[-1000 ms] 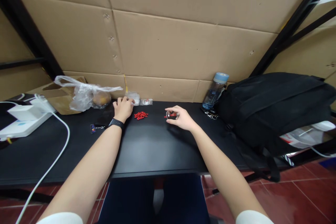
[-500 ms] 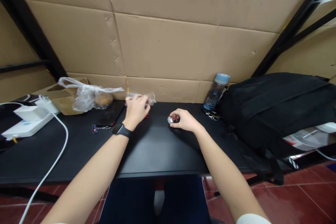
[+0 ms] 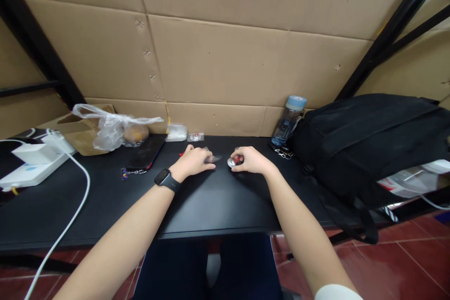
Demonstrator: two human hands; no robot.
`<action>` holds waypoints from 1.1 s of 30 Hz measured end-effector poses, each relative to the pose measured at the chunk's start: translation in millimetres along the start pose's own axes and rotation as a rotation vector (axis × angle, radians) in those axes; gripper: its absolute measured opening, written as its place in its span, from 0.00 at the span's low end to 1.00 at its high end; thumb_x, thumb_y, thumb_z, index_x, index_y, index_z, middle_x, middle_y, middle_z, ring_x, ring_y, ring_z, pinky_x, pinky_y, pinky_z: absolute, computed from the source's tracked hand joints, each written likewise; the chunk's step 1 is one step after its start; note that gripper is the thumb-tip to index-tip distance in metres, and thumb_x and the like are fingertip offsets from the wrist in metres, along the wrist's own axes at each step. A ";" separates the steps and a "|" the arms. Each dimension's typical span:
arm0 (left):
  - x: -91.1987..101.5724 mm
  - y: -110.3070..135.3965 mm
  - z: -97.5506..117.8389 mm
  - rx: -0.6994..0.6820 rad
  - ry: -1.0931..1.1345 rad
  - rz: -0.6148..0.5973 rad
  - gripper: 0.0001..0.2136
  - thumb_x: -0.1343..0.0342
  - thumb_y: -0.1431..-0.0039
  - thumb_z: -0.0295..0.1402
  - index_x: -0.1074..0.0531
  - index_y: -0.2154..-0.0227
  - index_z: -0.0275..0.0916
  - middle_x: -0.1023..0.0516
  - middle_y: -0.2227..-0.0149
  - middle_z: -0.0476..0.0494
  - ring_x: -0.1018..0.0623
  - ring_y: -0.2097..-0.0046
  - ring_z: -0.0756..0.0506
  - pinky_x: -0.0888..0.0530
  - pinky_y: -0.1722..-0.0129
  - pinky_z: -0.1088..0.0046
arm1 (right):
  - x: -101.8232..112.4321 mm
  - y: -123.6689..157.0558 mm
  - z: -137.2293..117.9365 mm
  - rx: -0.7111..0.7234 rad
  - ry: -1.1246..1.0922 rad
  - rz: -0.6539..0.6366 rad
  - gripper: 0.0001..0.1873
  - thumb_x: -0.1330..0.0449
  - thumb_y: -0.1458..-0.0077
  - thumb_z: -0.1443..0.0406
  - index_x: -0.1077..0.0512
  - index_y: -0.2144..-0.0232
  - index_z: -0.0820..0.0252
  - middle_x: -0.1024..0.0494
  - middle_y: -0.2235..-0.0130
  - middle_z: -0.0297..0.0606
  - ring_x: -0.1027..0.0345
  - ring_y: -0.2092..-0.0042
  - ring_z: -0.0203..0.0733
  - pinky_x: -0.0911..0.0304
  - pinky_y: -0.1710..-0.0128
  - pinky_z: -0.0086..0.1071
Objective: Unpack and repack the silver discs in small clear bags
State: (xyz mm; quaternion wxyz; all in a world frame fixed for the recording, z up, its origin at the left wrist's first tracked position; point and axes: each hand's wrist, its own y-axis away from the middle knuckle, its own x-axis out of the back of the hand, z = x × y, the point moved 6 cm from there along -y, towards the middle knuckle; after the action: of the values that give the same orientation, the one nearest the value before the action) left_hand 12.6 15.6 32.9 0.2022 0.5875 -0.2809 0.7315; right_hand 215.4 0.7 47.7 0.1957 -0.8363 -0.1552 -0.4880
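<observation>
My left hand, with a dark watch on its wrist, is closed on a small clear plastic packet just above the table. Most of the packet is hidden by the fingers. A bit of something red shows behind that hand. Between thumb and fingers, my right hand grips a small round item with a shiny, clear or silvery face and red and dark parts; its exact kind cannot be made out. The two hands are apart, with bare black table between them.
Along the cardboard wall lie a white packet and a small clear packet. To the left are a phone, a knotted plastic bag and a power strip. A water bottle and black backpack stand right.
My left hand has come from the wall toward me and rightward, now with a clear packet in its fingers. The packets by the wall are uncovered. My right hand keeps its grip, almost unmoved.
</observation>
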 end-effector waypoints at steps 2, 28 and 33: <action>-2.4 2.6 3.5 -0.065 0.052 -0.066 0.14 0.44 0.38 0.48 0.23 0.57 0.47 0.20 0.53 0.45 0.23 0.51 0.40 0.37 0.51 0.64 | 3.9 1.6 0.7 -0.012 -0.014 0.008 0.19 0.27 0.59 0.59 0.19 0.62 0.56 0.19 0.64 0.37 0.26 0.65 0.41 0.35 0.62 0.31; -22.3 10.5 36.6 -0.225 0.112 -0.327 0.21 0.48 0.34 0.38 0.34 0.42 0.70 0.45 0.30 0.53 0.46 0.31 0.31 0.47 0.39 0.37 | -3.8 3.9 3.0 -0.076 -0.035 -0.109 0.14 0.26 0.63 0.59 0.22 0.72 0.56 0.20 0.72 0.32 0.25 0.68 0.42 0.34 0.67 0.30; -20.3 10.6 38.4 -0.228 0.134 -0.331 0.21 0.48 0.35 0.38 0.34 0.42 0.71 0.45 0.29 0.51 0.46 0.30 0.30 0.48 0.40 0.35 | -10.6 -0.1 2.5 -0.052 -0.056 -0.067 0.14 0.26 0.62 0.61 0.20 0.71 0.59 0.20 0.70 0.34 0.25 0.69 0.40 0.36 0.70 0.28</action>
State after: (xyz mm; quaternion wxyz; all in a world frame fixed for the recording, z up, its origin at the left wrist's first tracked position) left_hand 39.2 -16.7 17.2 0.4030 0.5490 -0.2473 0.6893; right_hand 212.2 1.3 37.3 0.1531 -0.8487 -0.1760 -0.4747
